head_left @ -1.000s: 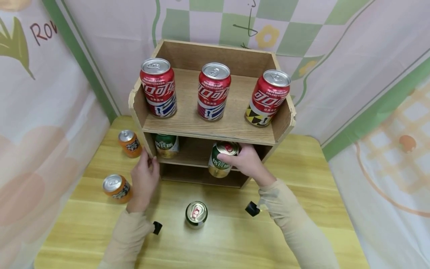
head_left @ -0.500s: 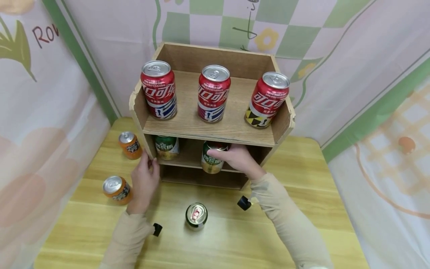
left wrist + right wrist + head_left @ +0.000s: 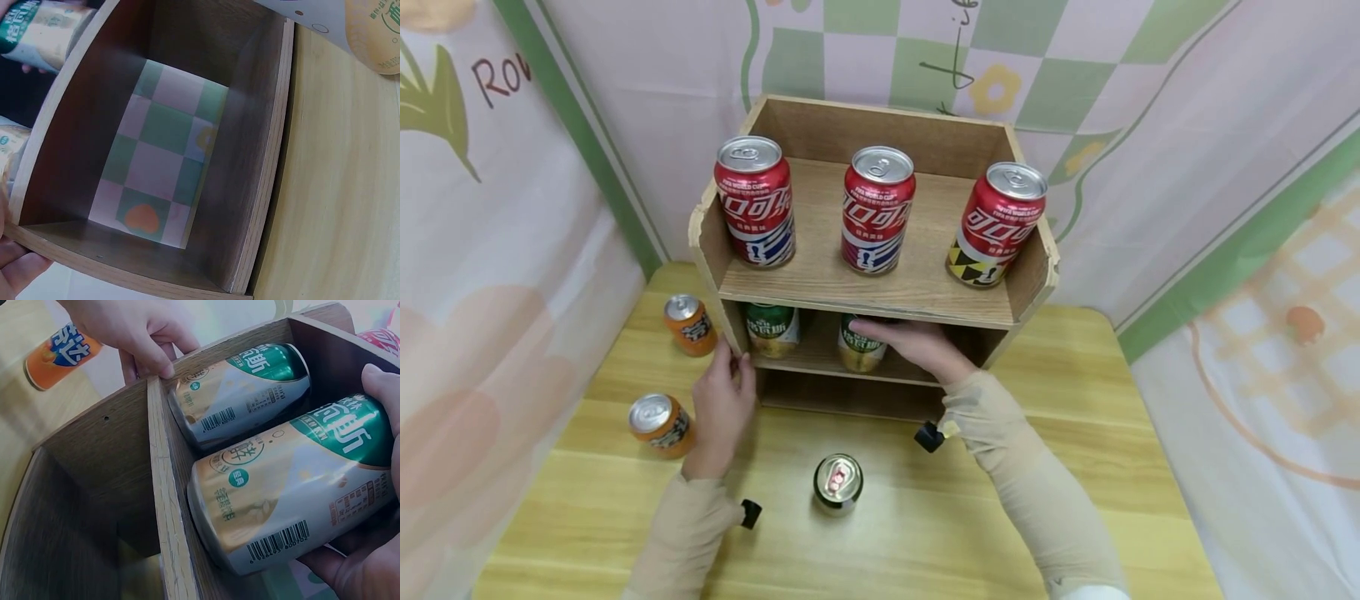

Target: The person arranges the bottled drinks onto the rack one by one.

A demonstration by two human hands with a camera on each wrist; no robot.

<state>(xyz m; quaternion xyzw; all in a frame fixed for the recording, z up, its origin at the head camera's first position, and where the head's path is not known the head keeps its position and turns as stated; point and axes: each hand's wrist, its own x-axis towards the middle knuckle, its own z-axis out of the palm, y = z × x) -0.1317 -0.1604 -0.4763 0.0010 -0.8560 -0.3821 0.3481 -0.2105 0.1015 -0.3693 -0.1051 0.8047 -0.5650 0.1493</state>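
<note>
My right hand (image 3: 913, 340) grips a green, white and gold drink can (image 3: 859, 352) inside the middle level of the wooden shelf (image 3: 955, 304). In the right wrist view, thumb and fingers wrap the can's upper part, and its base (image 3: 215, 519) is at the shelf board. A matching can (image 3: 772, 333) stands at that level's left end, with a gap between the two. My left hand (image 3: 722, 408) holds the shelf's left side panel at its front edge, thumb in front. Another can with a gold lid (image 3: 838, 483) stands on the table before the shelf.
Several red cola cans line the top level, including a left one (image 3: 755, 204), a middle one (image 3: 878, 212) and a right one (image 3: 997, 223). Two orange cans, one farther (image 3: 690, 325) and one nearer (image 3: 661, 425), stand left of the shelf. The bottom level (image 3: 850, 395) lies below.
My right hand has carried the green and gold can leftward and deeper into the middle level, to a spot nearer the matching can. My left hand has stayed on the side panel.
</note>
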